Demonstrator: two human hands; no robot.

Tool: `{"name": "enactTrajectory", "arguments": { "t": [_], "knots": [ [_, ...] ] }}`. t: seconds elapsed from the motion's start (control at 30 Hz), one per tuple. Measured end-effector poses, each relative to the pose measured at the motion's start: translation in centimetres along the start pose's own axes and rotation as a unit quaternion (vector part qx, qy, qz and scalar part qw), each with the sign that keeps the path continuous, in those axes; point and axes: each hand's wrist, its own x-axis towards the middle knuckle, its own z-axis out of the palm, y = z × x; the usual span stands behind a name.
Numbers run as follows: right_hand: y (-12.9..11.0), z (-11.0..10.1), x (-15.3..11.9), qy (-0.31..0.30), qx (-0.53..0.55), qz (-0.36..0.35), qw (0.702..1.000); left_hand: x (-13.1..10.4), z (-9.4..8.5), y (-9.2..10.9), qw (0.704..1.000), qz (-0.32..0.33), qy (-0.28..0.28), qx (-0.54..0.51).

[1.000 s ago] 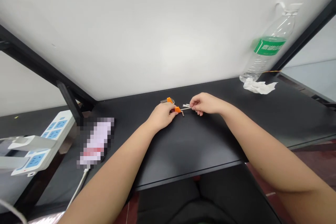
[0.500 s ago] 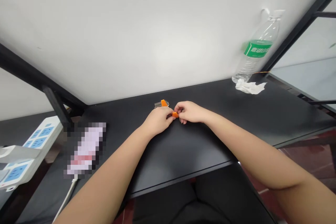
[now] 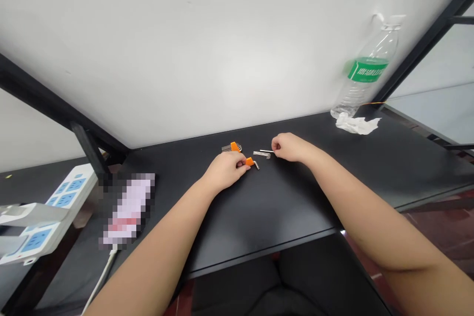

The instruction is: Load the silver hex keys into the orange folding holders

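Between its thumb and fingers my left hand (image 3: 226, 170) grips an orange holder (image 3: 250, 162), from whose right side a bent hex key (image 3: 256, 164) sticks out. My right hand (image 3: 290, 147) pinches the end of a thin metal key (image 3: 265, 151), which points left. Just below that key, loose L-shaped hex keys (image 3: 261, 154) lie on the black table (image 3: 259, 212). Behind my left hand sits a second orange holder (image 3: 235, 146) with several keys in it.
A plastic bottle (image 3: 366, 69) stands by the wall at the back right, with a crumpled tissue (image 3: 357, 124) in front. On the left are a blurred-out phone (image 3: 129, 207) with a white cable (image 3: 99, 281) and a power strip (image 3: 70, 192).
My right hand has moved right, away from the orange holder, and now pinches a thin key. Loose keys that it hid are in view. My left hand still grips the holder.
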Motion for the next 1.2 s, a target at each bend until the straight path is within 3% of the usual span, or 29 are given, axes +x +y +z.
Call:
{"name": "enactTrajectory", "arguments": {
  "t": [0.2,0.3,0.43,0.73,1.2],
  "knots": [
    [-0.3,-1.1,-0.9,-0.025,-0.078,0.061,0.995,0.1,0.2,-0.7,0.999,0.034,0.006,0.023],
    [0.2,-1.4,-1.0,-0.043,0.042,0.024,0.998,0.1,0.2,-1.0,0.999,0.039,0.008,0.023],
    [0.4,-0.9,-0.9,-0.092,0.187,-0.038,0.977,0.1,0.2,-0.9,0.999,0.043,0.009,0.023],
    [-0.2,0.7,-0.3,-0.123,0.278,-0.07,0.95,0.0,-0.1,-0.7,0.999,0.042,0.003,0.01],
    [-0.8,0.2,-1.0,-0.157,0.323,-0.068,0.931,-0.2,0.1,-0.3,0.998,0.059,-0.003,0.009]
  ]
}}
